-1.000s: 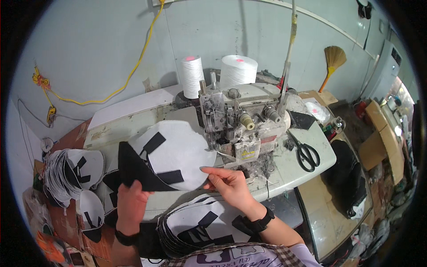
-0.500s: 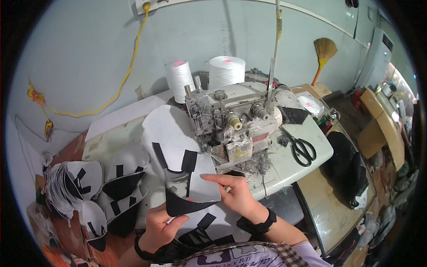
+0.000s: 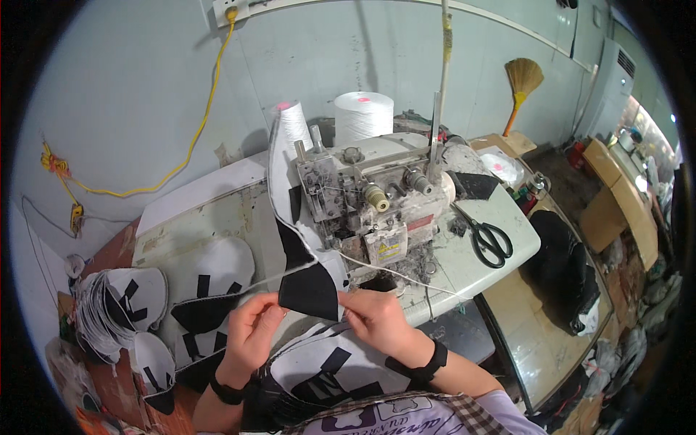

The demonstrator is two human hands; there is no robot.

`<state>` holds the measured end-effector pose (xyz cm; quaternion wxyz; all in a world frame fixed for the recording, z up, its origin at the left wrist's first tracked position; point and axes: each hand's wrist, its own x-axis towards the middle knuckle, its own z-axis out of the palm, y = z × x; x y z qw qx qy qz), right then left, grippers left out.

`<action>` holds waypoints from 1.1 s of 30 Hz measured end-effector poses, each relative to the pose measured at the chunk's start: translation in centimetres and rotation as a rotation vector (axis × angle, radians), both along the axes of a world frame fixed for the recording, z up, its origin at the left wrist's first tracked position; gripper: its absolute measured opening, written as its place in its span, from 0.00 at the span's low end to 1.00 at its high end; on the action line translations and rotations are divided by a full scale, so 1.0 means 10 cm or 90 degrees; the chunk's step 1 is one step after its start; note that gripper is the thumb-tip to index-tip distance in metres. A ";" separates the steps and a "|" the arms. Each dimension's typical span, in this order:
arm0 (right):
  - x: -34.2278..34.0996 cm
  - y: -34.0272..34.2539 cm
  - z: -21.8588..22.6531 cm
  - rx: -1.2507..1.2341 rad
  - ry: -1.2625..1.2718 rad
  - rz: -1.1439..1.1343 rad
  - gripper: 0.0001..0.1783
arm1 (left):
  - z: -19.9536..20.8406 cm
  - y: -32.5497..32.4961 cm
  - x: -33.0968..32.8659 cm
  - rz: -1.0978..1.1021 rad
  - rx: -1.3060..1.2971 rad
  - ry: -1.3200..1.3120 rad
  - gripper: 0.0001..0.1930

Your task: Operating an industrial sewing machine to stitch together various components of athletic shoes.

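A grey-white felt-like fabric piece with a black end panel [image 3: 310,291] and black strips stands bent in front of an overlock sewing machine [image 3: 388,206]. Its far part curves upward along the machine's left side. My left hand [image 3: 252,332] is closed in a pinch on the panel's left corner. At the opposite corner, my right hand [image 3: 380,319] pinches the panel's edge, thumb and fingers together. Below both hands lies a stack of similar grey-white pieces [image 3: 301,366] with black strips, partly hidden by my left wrist. A white thread chain [image 3: 406,275] runs to the right past the machine.
Black-handled scissors [image 3: 490,243] lie right of the machine. Two white thread cones [image 3: 365,116] stand behind it. More pieces [image 3: 214,272] lie at left, beside a thick bundle of them [image 3: 94,312]. A yellow cord [image 3: 206,109] hangs along the wall.
The fabric piece has gone from lying fairly flat to standing bent, its far part lifted. My left hand has risen; my right forefinger, stretched over the piece before, now pinches its corner.
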<state>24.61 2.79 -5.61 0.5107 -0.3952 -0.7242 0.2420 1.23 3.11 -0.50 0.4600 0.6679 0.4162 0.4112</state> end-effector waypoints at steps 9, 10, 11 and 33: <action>-0.14 -0.08 0.06 0.053 -0.048 0.008 0.19 | 0.23 -0.05 0.15 -0.017 -0.116 -0.248 0.17; -0.12 -0.08 0.04 0.052 -0.048 0.002 0.19 | 0.19 -0.03 0.13 -0.060 -0.140 -0.311 0.22; -0.12 -0.06 0.02 0.021 -0.010 -0.006 0.20 | 0.17 -0.03 0.14 -0.059 -0.140 -0.309 0.22; 0.04 0.18 -0.14 0.170 -0.137 -0.071 0.26 | 0.01 0.76 -0.08 0.063 -0.249 -0.423 0.25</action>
